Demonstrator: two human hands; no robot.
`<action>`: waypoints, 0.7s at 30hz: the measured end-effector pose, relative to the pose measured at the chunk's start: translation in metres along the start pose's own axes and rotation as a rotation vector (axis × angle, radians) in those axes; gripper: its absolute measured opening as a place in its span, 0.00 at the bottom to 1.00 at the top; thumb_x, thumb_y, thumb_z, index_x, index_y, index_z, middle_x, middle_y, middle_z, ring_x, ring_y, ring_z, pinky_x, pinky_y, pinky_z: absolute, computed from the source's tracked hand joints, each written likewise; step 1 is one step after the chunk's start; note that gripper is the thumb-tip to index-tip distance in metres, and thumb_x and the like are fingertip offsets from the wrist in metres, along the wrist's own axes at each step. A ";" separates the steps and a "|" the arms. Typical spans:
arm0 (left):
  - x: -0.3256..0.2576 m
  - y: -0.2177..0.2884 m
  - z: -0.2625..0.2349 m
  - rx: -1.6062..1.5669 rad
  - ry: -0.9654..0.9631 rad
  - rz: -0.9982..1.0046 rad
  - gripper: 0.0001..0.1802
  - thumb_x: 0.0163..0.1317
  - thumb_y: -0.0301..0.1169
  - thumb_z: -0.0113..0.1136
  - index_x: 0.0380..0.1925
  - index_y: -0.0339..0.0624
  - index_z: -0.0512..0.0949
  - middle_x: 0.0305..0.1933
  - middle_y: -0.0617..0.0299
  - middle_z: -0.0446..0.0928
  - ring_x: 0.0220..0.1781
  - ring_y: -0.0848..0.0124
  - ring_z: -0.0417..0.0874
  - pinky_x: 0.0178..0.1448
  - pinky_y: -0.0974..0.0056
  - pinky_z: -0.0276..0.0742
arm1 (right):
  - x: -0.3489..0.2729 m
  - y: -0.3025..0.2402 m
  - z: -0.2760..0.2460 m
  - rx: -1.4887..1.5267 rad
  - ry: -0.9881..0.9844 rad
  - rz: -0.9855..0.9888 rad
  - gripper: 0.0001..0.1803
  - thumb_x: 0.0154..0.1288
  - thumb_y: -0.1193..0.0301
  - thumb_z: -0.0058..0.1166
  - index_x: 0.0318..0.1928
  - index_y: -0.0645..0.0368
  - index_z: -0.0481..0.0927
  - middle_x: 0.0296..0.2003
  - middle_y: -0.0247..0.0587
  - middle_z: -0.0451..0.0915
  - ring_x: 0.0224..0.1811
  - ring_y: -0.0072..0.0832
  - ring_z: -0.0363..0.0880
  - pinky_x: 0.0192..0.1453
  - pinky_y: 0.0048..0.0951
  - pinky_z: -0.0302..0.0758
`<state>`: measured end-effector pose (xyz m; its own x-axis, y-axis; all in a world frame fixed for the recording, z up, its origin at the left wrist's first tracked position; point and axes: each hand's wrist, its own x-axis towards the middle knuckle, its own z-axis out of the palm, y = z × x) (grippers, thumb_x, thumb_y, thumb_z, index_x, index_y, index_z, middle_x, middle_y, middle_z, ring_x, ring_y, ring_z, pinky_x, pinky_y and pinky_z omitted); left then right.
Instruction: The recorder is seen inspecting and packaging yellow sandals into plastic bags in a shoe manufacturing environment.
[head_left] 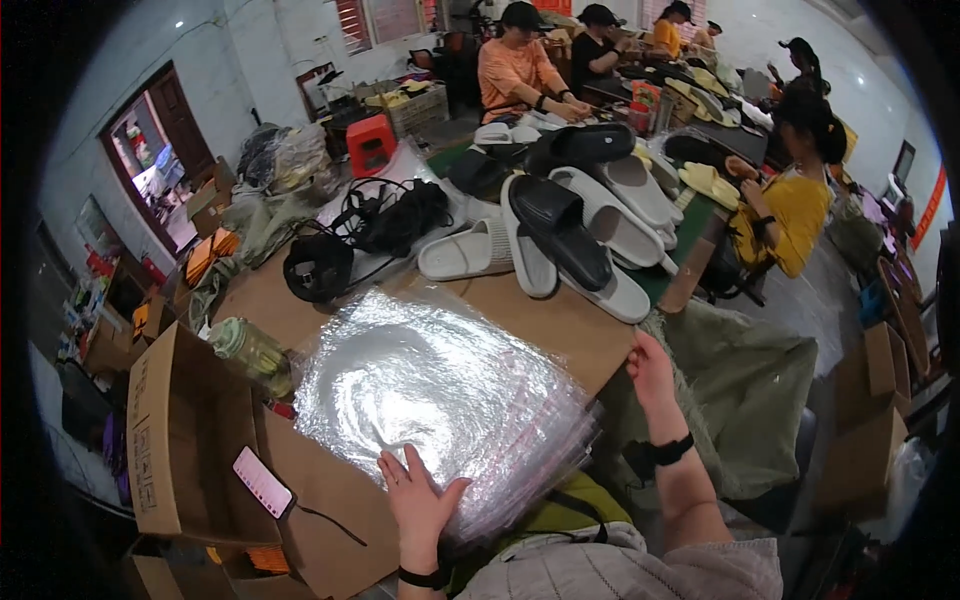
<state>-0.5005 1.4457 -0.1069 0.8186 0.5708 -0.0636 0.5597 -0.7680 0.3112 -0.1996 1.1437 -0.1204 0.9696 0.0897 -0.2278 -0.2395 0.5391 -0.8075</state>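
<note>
On the brown desk [560,330] in front of the person lay a thick stack of clear plastic bags [430,400], glossy and crinkled, catching the light in bright swirls. Its layered edges fanned out at the near right corner, and it overhung the desk's near edge. The left hand [420,500] rested flat on the near edge of the stack, fingers spread and released, with a dark band at the wrist. The right hand [650,370] was at the desk's right corner, just beside the stack, wearing a black wristband; whether it gripped anything could not be told.

Left of the stack stood an open cardboard box [180,430], matte brown, with a pink-cased phone [262,482] lying on its flap and a cable trailing from it. A clear jar [250,350] lay between box and stack. Farther back sat a heap of smooth foam slippers [570,235], some white and some black, and a tangle of black cords [395,215]. Beyond them, other people sat at work, one in an orange shirt [510,70] and one in a yellow shirt [785,220].
</note>
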 end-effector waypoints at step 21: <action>-0.002 -0.005 0.007 -0.054 0.075 0.059 0.62 0.52 0.68 0.63 0.71 0.29 0.56 0.71 0.13 0.46 0.77 0.27 0.43 0.77 0.40 0.49 | 0.053 -0.013 0.114 0.145 -0.374 -0.170 0.19 0.70 0.70 0.58 0.59 0.50 0.70 0.46 0.28 0.76 0.33 0.20 0.74 0.34 0.25 0.73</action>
<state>-0.5042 1.4461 -0.1146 0.8369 0.5467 0.0270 0.5015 -0.7855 0.3627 -0.1394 1.2368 -0.0603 0.9525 0.2726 0.1361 -0.0916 0.6823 -0.7253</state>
